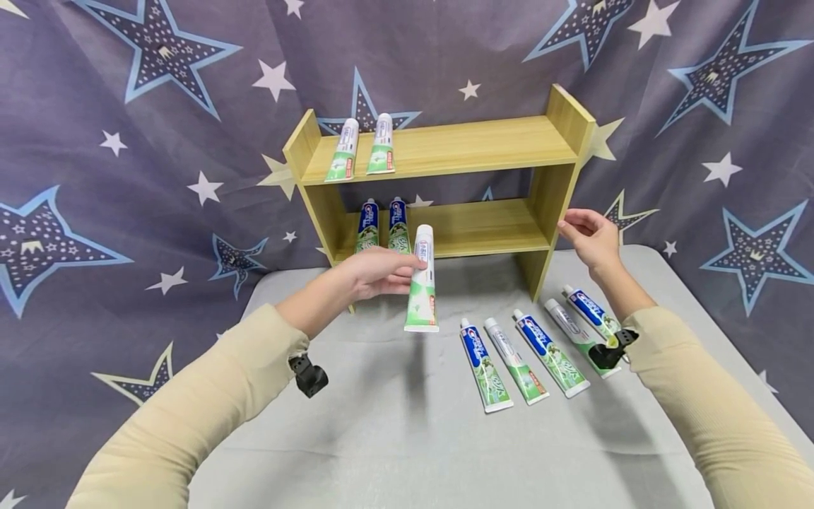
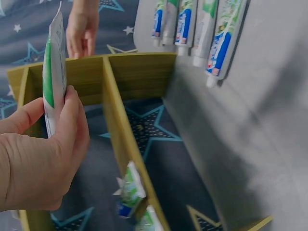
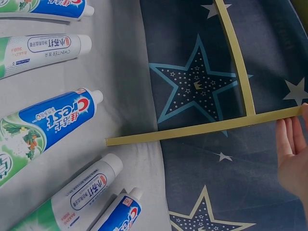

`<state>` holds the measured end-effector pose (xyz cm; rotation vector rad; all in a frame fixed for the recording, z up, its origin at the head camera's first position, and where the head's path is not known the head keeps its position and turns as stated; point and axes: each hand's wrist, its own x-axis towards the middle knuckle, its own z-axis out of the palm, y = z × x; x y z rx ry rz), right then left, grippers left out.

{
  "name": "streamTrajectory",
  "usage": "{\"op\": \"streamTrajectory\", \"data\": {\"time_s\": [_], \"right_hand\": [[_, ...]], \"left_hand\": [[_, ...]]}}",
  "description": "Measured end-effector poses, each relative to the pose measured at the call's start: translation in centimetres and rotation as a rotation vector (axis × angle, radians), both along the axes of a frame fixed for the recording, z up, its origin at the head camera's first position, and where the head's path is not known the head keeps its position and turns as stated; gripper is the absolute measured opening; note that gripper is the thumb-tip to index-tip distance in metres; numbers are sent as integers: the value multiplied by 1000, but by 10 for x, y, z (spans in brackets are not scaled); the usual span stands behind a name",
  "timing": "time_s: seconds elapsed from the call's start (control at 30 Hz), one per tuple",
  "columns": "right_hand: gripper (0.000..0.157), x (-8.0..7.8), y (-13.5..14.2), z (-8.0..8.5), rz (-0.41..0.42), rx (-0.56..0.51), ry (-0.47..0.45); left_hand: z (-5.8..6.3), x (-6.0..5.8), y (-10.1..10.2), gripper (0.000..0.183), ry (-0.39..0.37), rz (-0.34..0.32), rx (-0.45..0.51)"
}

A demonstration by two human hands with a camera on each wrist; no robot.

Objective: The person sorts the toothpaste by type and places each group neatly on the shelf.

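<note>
Left hand [image 1: 381, 274] has a white-and-green toothpaste tube [image 1: 422, 283] pinched near its middle, with the thumb [image 2: 24, 115] against one broad face and the fingers [image 2: 77, 130] behind the other. Held there, the tube hangs in the air above the counter [image 1: 356, 424], in front of the shelf unit [image 1: 470, 148].

It should be light and soft-walled, giving under a squeeze, and hardly fragile. The smooth skin may let it slip or twist, so a flat pinch at mid-body, as now, looks sound; the firmer cap [image 1: 425, 230] offers another hold, while the thin crimped end [image 1: 422, 328] would probably let the body swing.

Its long axis lies crosswise to the fingers, the cap pointing up and away from the person, the crimp down and towards them. The printed face is turned to the head view.

Beyond this hand, to its left, two white-and-green tubes [image 1: 381, 145] lie on the top board; just past it, two blue-and-green tubes [image 1: 398, 225] lie on the lower one. To its right, five tubes [image 1: 551, 353] lie in a row, caps pointing away from the person.

Farther right, the right hand [image 1: 594, 240] is at the side panel [image 1: 553, 198], fingertips apparently touching it; whether they grip it I cannot tell.
</note>
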<state>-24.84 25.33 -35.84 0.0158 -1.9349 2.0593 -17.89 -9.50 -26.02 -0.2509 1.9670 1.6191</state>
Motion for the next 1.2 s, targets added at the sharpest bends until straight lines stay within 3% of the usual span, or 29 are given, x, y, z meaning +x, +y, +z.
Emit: {"op": "streamTrajectory", "data": {"time_s": [0.33, 0.67, 0.83, 1.0, 1.2], "right_hand": [[23, 0, 0, 0, 3, 4, 10], [24, 0, 0, 0, 4, 4, 8], [23, 0, 0, 0, 10, 2, -9], [22, 0, 2, 0, 1, 34, -19], [22, -2, 2, 0, -12, 43, -20]], "left_hand": [[44, -6, 8, 45, 62, -21, 9], [87, -24, 20, 58, 95, -38, 36], [111, -41, 28, 61, 89, 22, 47], [127, -61, 36, 68, 104, 147, 74], [138, -89, 44, 89, 167, 257, -55]]}}
